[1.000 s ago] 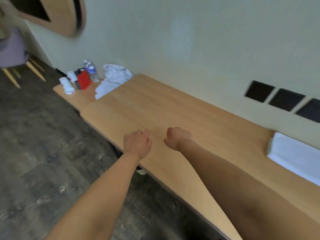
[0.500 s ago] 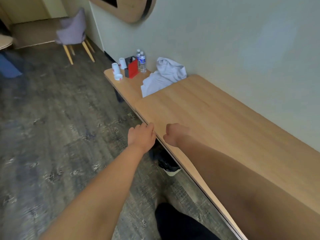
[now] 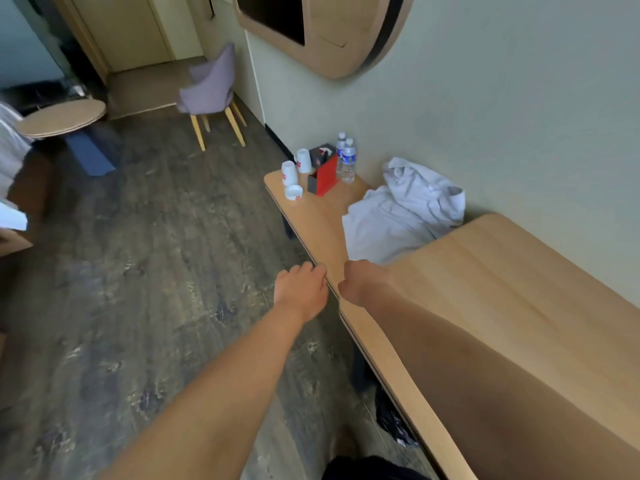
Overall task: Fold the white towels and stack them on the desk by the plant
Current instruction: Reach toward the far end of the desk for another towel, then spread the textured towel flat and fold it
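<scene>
**Towels not yet folded, both hands empty**

The towel heap (image 3: 398, 216) is the only task thing in view. It lies crumpled on the pale wooden surface (image 3: 502, 289), against the wall, and no part of it looks folded. No plant and no finished stack show here, so I judge that for this heap all the work is left: to take it, fold each piece, and carry it to the plant.

The cloth looks soft and thick, white with grey shadows in deep, loose wrinkles. The surface is smooth, with fine grain and a rounded corner that covers the near edge of the heap.

Nearer than the heap, the left hand (image 3: 301, 289) and the right hand (image 3: 362, 282) reach forward side by side, apart from the cloth. Both have their fingers curled in and hold nothing.

Beyond the heap stand a red box (image 3: 323, 174), two clear bottles (image 3: 347, 157) and white cups (image 3: 294, 168).
</scene>
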Motion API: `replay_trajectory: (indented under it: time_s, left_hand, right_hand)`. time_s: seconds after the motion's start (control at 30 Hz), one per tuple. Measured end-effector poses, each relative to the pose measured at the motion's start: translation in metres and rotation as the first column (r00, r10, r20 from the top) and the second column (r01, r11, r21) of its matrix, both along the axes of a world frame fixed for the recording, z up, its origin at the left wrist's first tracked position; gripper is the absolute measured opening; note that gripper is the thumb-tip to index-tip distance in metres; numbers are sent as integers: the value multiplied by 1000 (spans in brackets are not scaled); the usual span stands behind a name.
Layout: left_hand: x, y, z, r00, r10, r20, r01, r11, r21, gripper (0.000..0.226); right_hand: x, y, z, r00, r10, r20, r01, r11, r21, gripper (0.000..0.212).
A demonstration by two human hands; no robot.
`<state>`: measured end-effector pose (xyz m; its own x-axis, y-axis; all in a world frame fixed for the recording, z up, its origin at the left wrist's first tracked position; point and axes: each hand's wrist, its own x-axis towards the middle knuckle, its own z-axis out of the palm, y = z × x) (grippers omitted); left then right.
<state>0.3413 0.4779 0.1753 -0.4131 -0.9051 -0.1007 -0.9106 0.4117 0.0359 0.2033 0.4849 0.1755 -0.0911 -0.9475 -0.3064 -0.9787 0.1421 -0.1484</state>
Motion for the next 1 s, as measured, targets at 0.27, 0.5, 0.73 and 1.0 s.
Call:
replay_trajectory:
  time_s: [0.27, 0.5, 0.73, 1.0]
  left_hand:
    - [-32, -116, -11, 998, -61, -16, 62, 997, 49, 25]
    - [-88, -229, -38, 964, -262, -40, 264, 961, 80, 19]
    - [-145, -347, -54, 851, -522, -62, 525, 850, 44, 23]
    - [-213, -427, -83, 743, -667, -50, 668, 737, 102, 33]
  right_hand:
    - [-33, -94, -9, 995, -98, -22, 98, 995, 7, 27]
    - [-79, -173, -26, 936, -350, -26, 351, 934, 62, 13]
    - [-116, -249, -39, 815, -573, -89, 580, 806, 119, 17]
    - [-163, -292, -53, 683, -718, -134, 731, 669, 139, 30]
